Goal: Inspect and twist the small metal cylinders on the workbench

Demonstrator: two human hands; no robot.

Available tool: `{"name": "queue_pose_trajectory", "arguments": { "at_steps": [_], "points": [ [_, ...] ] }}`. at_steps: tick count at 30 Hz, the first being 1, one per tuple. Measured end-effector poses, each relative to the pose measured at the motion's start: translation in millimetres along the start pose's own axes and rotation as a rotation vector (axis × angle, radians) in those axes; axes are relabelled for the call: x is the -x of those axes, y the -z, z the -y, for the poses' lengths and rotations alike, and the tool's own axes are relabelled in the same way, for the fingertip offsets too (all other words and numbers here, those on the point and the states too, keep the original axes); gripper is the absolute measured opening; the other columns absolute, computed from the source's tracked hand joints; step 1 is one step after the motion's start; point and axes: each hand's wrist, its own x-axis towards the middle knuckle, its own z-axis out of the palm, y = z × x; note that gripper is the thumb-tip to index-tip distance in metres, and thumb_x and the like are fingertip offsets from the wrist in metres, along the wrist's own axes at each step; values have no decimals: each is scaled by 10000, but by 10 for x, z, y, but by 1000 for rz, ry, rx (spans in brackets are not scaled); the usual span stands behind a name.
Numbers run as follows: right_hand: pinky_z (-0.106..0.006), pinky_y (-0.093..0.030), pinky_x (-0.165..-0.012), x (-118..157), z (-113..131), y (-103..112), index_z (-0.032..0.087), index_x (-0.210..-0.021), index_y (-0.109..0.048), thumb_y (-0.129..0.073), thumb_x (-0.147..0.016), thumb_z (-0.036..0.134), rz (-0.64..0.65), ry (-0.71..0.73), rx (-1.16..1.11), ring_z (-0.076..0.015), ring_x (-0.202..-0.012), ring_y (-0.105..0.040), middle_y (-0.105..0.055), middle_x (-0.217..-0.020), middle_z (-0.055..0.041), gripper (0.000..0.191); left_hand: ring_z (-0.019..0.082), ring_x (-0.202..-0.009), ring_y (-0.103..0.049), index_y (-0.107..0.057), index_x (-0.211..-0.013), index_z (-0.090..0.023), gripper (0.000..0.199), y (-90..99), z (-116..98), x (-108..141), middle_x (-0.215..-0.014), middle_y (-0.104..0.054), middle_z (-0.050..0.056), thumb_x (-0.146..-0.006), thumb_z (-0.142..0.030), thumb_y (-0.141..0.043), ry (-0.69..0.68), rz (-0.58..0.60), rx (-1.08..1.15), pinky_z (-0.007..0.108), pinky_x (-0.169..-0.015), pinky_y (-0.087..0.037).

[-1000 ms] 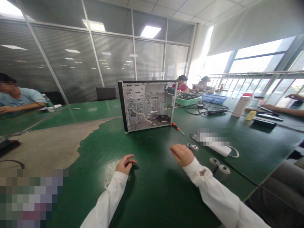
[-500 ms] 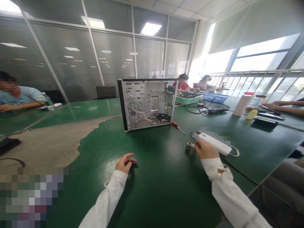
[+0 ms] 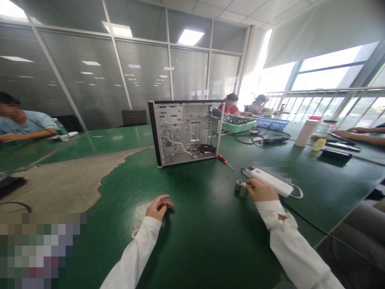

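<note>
My left hand (image 3: 159,206) rests on the green table (image 3: 192,224), fingers apart and nothing in them. On the right, my right hand (image 3: 261,190) is closed, its fingertips at the top edge of a small grey cylinder (image 3: 244,190); whether they grip it is hard to tell. A second grey cylinder (image 3: 238,185) stands just left of the first. Behind my right hand lies a white power strip (image 3: 272,181). An open computer case (image 3: 192,128) stands upright further back, with cables inside. A screwdriver (image 3: 222,159) with an orange and black handle lies by its lower right corner.
Behind the case are a green basket (image 3: 239,127) and a blue basket (image 3: 272,124). A pink-white bottle (image 3: 307,132) and a black box (image 3: 335,155) stand at the right. A black cable crosses the right side. Other people sit around the table.
My right hand has shifted very slightly to the right at the grey cylinder. My left hand and the case have stayed put. A person at the back has raised a hand to the head.
</note>
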Motion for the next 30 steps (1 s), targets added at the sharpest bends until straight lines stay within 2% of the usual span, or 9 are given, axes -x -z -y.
{"name": "queue_pose_trajectory", "arguments": {
  "at_steps": [4,8,10,12,15,19,23,30],
  "points": [
    [-304,-396,-633,59,-113,91,226,-913,-562,-443,-720,325,101,7,33,-213,-792,-550,-591,-911,-62,248,170,-653,-611,-517,-886,-149,319,-5,4,4,-644,-653,25,-577,-178,-446,-3,-20,12,297,-689,-432],
    [-400,-403,-621,213,-342,231,256,-1058,-486,-500,-655,416,384,-46,114,-295,-872,-532,-567,-982,-94,434,166,-649,-613,-524,-880,-155,312,-9,-13,11,-641,-653,17,-578,-172,-448,4,-27,6,285,-682,-433],
    [-423,-401,-621,273,-428,290,263,-1039,-496,-511,-655,364,513,-73,129,-301,-865,-540,-582,-956,-95,397,166,-653,-613,-528,-878,-155,311,-10,-19,10,-643,-655,17,-578,-167,-450,4,-27,-3,282,-677,-433],
    [-435,-392,-657,292,-464,330,263,-990,-522,-508,-662,298,566,-54,133,-293,-871,-543,-596,-939,-89,330,167,-654,-614,-530,-878,-156,310,-10,-21,7,-645,-656,18,-579,-163,-451,0,-24,-8,280,-671,-435],
    [-427,-378,-722,265,-432,348,261,-949,-541,-505,-662,280,560,42,97,-273,-871,-549,-608,-933,-65,290,167,-654,-616,-531,-876,-155,306,-8,-15,3,-643,-658,19,-580,-161,-451,-6,-22,-7,279,-670,-439],
    [-379,-373,-767,244,-265,318,242,-959,-543,-496,-664,312,468,193,-44,-241,-859,-556,-615,-921,-47,307,167,-662,-618,-526,-880,-153,307,0,-9,7,-653,-660,23,-584,-162,-446,-11,-17,-15,291,-697,-443],
    [-315,-378,-769,260,-4,290,231,-995,-526,-488,-674,286,448,326,-191,-206,-860,-550,-599,-928,-46,328,167,-667,-620,-519,-890,-154,314,4,-12,14,-664,-662,21,-588,-157,-435,-6,-8,-37,300,-709,-449],
    [-288,-399,-702,249,500,275,219,-1028,-482,-461,-712,239,479,405,-204,-191,-807,-557,-565,-910,-62,317,165,-669,-623,-518,-903,-144,329,-2,6,6,-662,-659,24,-586,-152,-429,1,-6,-35,290,-701,-454]
  ]
}}
